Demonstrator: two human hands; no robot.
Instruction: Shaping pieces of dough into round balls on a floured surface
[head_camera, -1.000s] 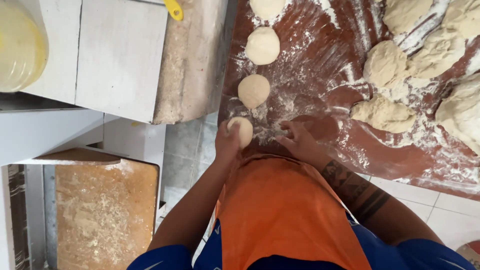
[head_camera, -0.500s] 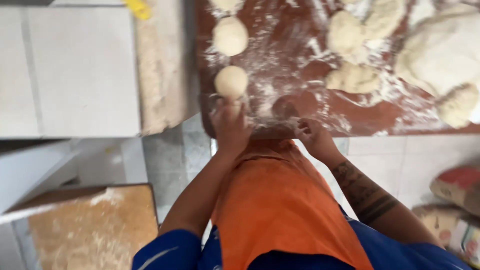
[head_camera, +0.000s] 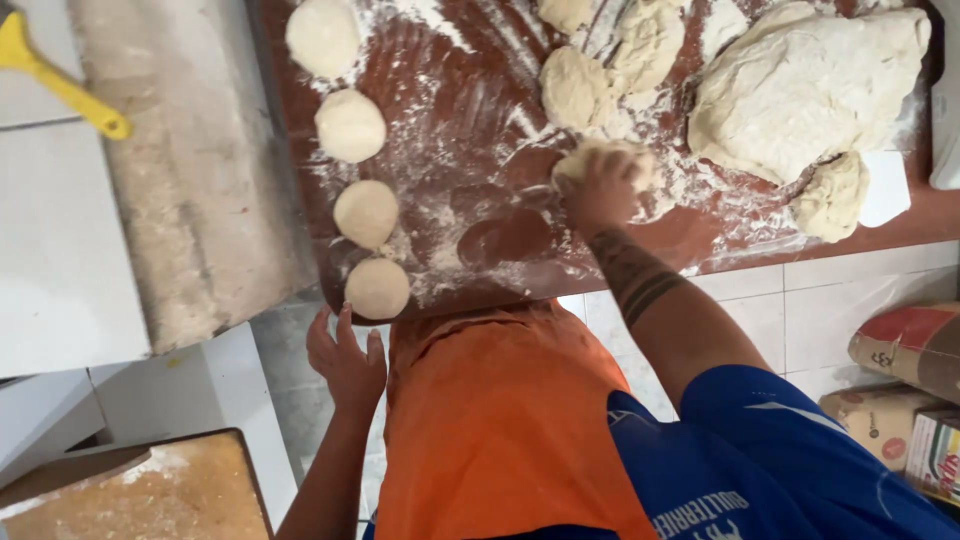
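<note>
My right hand (head_camera: 598, 188) reaches onto the floured brown board (head_camera: 480, 120) and is closed over a small dough piece (head_camera: 605, 155). My left hand (head_camera: 345, 358) hangs open below the board's near edge, holding nothing, just under the nearest dough ball (head_camera: 377, 288). Several round dough balls form a row along the board's left side, among them one ball (head_camera: 366, 213) and another (head_camera: 350, 126). A large dough mass (head_camera: 800, 85) lies at the far right, with rough cut pieces (head_camera: 580, 90) beside it. I wear an orange apron (head_camera: 500, 420).
A white scraper (head_camera: 885, 188) lies by the big dough. A yellow-handled tool (head_camera: 60, 85) rests on the floured counter (head_camera: 190, 200) at left. A floured wooden board (head_camera: 130, 495) sits low left. Flour sacks (head_camera: 905, 350) stand on the tiled floor at right.
My left hand has let go of the nearest dough ball and dropped below the board edge. My right hand has moved forward and right onto a rough dough piece.
</note>
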